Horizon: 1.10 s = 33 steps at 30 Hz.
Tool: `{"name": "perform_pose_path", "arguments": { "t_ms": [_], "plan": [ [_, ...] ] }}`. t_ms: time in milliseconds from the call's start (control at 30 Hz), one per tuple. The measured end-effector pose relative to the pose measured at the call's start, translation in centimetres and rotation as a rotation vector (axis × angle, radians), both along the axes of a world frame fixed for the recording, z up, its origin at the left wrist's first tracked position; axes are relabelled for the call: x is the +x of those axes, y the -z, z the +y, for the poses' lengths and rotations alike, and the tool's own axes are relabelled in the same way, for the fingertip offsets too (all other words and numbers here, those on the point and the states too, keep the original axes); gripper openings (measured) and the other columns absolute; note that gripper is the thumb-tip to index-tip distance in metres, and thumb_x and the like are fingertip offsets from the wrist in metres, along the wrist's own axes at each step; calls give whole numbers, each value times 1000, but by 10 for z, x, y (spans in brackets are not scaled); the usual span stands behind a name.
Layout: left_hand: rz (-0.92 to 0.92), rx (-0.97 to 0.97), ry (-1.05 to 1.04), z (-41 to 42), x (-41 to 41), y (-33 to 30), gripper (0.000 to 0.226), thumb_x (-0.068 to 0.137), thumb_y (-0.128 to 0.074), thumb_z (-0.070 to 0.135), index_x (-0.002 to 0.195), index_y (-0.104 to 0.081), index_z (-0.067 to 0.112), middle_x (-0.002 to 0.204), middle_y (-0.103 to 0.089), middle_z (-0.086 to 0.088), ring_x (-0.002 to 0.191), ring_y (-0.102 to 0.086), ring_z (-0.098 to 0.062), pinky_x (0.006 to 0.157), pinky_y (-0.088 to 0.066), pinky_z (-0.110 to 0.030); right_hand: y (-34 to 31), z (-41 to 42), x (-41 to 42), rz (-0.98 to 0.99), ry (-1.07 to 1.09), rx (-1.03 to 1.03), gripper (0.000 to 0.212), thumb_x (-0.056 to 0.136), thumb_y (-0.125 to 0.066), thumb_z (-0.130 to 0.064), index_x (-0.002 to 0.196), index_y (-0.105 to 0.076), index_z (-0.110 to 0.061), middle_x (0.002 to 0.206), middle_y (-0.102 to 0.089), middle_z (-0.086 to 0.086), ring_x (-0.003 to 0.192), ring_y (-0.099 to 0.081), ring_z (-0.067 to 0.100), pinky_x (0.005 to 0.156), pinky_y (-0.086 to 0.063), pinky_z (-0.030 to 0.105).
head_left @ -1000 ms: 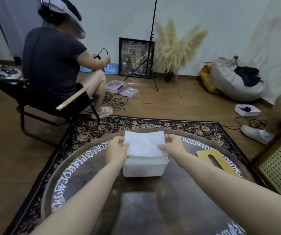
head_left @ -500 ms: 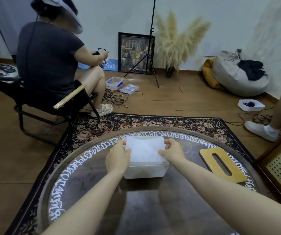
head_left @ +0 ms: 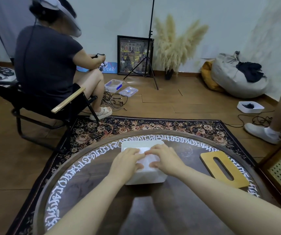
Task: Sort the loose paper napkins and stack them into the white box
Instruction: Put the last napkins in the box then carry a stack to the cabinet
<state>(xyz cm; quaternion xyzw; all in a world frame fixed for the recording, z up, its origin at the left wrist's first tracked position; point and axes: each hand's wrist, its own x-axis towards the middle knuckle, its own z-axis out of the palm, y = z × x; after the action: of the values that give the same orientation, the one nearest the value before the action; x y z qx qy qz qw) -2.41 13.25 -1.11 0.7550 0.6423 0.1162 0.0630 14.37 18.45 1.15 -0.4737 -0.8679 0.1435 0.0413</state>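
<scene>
Since the earlier frame the napkins (head_left: 144, 159) went down into the white box (head_left: 143, 177) at the middle of the table. They look light, soft and easy to crease. The left hand (head_left: 128, 161) and the right hand (head_left: 163, 159) lie flat and open on the stack, pressing it, gripping nothing.

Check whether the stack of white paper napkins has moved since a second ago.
Yes. The stack of white paper napkins went down into the white plastic box; before, it was held above the rim. Both hands now press on it.
</scene>
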Motion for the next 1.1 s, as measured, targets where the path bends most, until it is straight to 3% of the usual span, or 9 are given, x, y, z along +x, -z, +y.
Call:
{"name": "perform_pose_path", "arguments": {
  "t_ms": [167,367,667,800,900,1100],
  "plan": [
    [29,-67,1,11,-1,1,43,95,-52,35,138,-48,34,148,-38,6,137,-31,-15,106,-32,-28,10,8,-6,-5,8,-15,47,90,-63,-26,136,-52,-31,140,-47,-5,129,-37,17,104,-35,31],
    [68,-97,5,13,3,5,33,94,-52,34,127,-56,31,135,-47,6,127,-39,-17,94,-40,-30,18,6,-10,-86,-18,32,46,92,-59,-24,136,-51,-31,136,-49,-3,122,-41,21,99,-35,30],
    [47,-203,-8,22,3,-38,52,93,-57,36,142,-42,29,139,-45,2,128,-43,-20,97,-40,-36,-9,-2,10,-60,56,71,51,94,-55,-34,143,-42,-28,142,-42,-2,131,-34,19,105,-30,36],
    [-65,-74,64,24,27,-51,55,91,-59,36,142,-41,29,140,-43,5,129,-41,-16,101,-35,-32,-19,-8,46,-5,142,118,51,92,-57,-36,141,-43,-32,144,-40,-4,136,-28,17,107,-23,38],
    [-70,-12,191,28,60,-53,58,90,-59,40,144,-39,30,145,-39,7,134,-34,-13,107,-28,-31,-21,-13,80,-72,198,151,54,92,-55,-41,143,-38,-35,145,-38,-6,136,-27,15,107,-20,38],
    [65,-125,367,48,131,-42,69,89,-58,48,149,-27,33,155,-24,4,143,-21,-16,114,-18,-40,-3,-19,152,-269,352,82,72,88,-48,-61,149,-23,-32,150,-34,-5,138,-25,20,106,-21,43]
  ]
}}
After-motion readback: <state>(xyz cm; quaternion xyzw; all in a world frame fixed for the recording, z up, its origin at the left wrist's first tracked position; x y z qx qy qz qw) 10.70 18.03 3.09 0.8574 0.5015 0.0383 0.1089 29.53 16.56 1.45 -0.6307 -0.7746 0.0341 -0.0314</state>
